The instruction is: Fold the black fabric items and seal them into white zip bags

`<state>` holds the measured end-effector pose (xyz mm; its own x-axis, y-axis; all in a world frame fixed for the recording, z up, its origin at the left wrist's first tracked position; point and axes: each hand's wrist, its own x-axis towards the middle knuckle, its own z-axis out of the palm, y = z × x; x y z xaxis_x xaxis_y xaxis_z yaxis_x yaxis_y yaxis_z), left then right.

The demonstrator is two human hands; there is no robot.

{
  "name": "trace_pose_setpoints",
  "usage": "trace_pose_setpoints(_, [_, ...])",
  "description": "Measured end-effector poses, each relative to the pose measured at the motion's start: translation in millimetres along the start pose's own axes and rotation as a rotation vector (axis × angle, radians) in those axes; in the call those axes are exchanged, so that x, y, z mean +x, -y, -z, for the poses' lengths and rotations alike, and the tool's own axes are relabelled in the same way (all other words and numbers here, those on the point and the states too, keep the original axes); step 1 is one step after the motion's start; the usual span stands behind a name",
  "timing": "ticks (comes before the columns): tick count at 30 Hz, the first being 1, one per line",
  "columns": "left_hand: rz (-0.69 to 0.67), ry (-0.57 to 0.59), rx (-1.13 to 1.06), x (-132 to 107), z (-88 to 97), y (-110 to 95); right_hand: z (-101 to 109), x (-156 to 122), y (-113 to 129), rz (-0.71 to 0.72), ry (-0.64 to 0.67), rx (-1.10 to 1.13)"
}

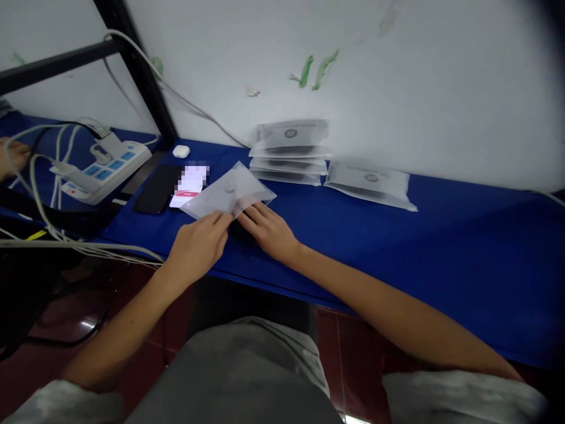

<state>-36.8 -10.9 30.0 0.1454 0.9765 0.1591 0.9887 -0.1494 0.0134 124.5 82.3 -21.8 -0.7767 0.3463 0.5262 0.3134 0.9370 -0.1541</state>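
A frosted translucent plastic pouch (227, 189) is tilted up over the near part of the blue tabletop. My left hand (203, 238) pinches its near edge, thumb and fingers closed. My right hand (268, 229) is at the pouch's near right side, its fingertips hidden at or inside the opening. Something black (243, 231) shows beneath and between my hands; its kind is hidden. Whether my right fingers grip that black thing I cannot tell. Just beyond the pouch lie a phone with a lit screen (190, 184) and a dark phone (159, 188).
Several filled frosted pouches (289, 150) are stacked against the wall, with another filled pouch (371, 182) to their right. A white earbud case (180, 151) lies behind the phones. On the left are a power strip (110, 171), loose cables, a black frame (143, 76) and another person's hand (15, 156).
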Motion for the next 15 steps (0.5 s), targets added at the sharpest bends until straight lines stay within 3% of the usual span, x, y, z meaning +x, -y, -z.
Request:
trace_pose_setpoints(4, [-0.049,0.039,-0.020,-2,-0.2,-3,-8,11,-2,0.036,0.119,-0.163])
trace_pose_setpoints(9, [-0.157,0.016,-0.027,-5,-4.4,-16,-20,28,-7,-0.020,0.196,-0.183])
trace_pose_setpoints(15, [0.067,-0.043,0.075,-10,-9.6,-19,-13,24,0,-0.243,0.120,-0.160])
